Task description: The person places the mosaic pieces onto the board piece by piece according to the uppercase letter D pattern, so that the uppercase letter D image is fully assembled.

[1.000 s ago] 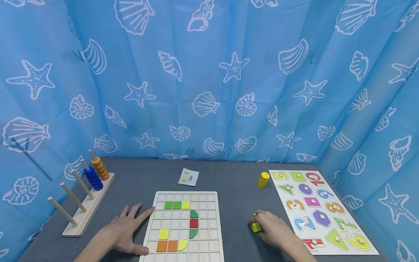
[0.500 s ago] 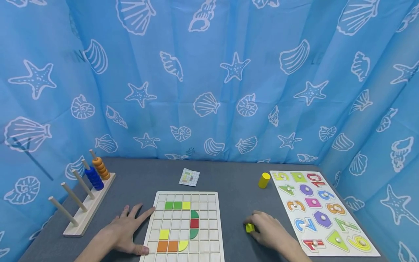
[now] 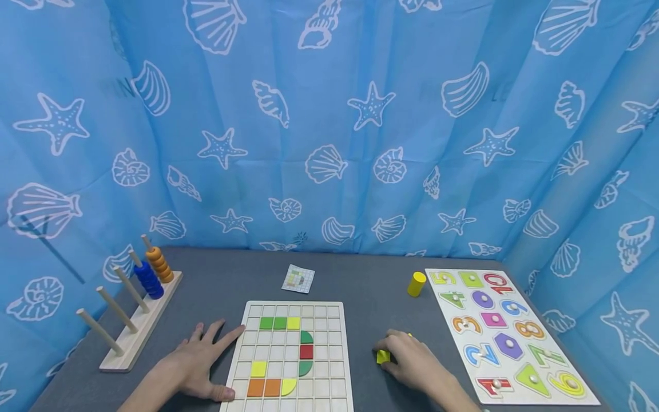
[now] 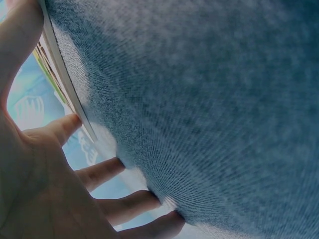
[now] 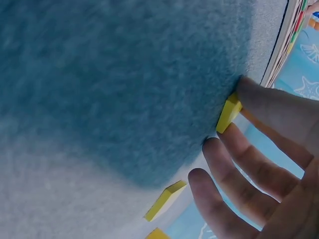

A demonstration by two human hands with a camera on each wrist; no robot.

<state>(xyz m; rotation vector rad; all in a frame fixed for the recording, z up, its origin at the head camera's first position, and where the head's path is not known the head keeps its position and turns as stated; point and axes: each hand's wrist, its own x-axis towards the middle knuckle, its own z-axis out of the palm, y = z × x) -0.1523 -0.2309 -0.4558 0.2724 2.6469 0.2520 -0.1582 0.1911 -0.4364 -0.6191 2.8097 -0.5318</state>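
Note:
My left hand (image 3: 191,366) lies with fingers spread beside the wooden grid board (image 3: 321,355), index fingertip and thumb at its left edge. The board carries green, yellow, red and orange tiles, some square and some with a rounded side. To the right of the board, my right hand (image 3: 412,357) pinches a small yellow tile (image 5: 229,113) between thumb and fingers, close over the dark tabletop. The other fingers of this hand are extended. A second yellow tile (image 5: 166,200) lies just past them in the right wrist view; in the head view the hand mostly hides it.
Behind the board lies a small pattern card (image 3: 298,278). A yellow cylinder (image 3: 416,284) stands beside the number puzzle board (image 3: 507,326) at the right. A peg rack (image 3: 139,317) with blue and orange rings stands left. A blue curtain (image 3: 329,126) closes off the back.
My right hand has moved left toward the grid board with the yellow tile, uncovering a bit of yellow behind the knuckles. My left hand has stayed in place.

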